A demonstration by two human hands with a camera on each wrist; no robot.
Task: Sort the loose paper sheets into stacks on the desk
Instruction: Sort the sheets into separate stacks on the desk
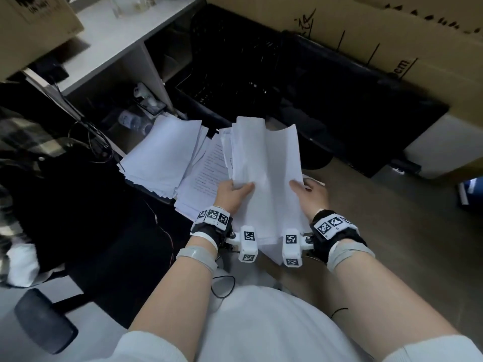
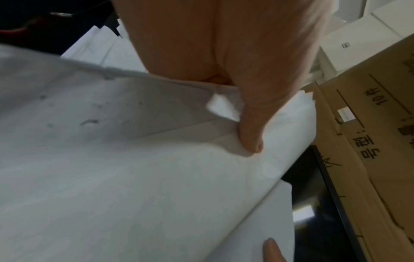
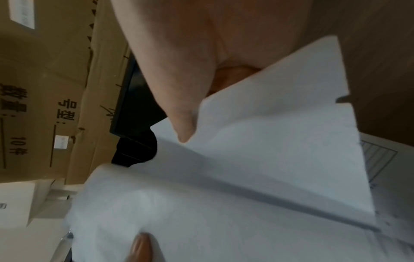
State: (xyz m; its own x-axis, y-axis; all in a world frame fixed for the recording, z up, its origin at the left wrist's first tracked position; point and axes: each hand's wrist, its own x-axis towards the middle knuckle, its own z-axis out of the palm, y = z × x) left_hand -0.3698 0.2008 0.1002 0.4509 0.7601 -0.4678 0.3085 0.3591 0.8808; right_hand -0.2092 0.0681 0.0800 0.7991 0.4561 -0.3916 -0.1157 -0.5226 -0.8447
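I hold a thick bundle of white paper sheets (image 1: 264, 163) up over the desk, bowed along its length. My left hand (image 1: 232, 193) grips its left edge, thumb on top (image 2: 248, 131) of the bundle of sheets (image 2: 134, 177). My right hand (image 1: 309, 193) grips the right edge, thumb (image 3: 179, 115) pressed on the bundle's top sheet (image 3: 268, 141); the fingers are hidden beneath. A fanned stack of blank sheets (image 1: 163, 155) lies at the left. Printed pages (image 1: 206, 173) lie under the held bundle.
Large cardboard boxes (image 1: 392, 35) stand behind and to the right. A black monitor (image 1: 339, 113) and a black crate (image 1: 235, 69) sit behind the papers. A white shelf unit (image 1: 117, 48) is at the left, with cables and a chair arm (image 1: 44, 320) below.
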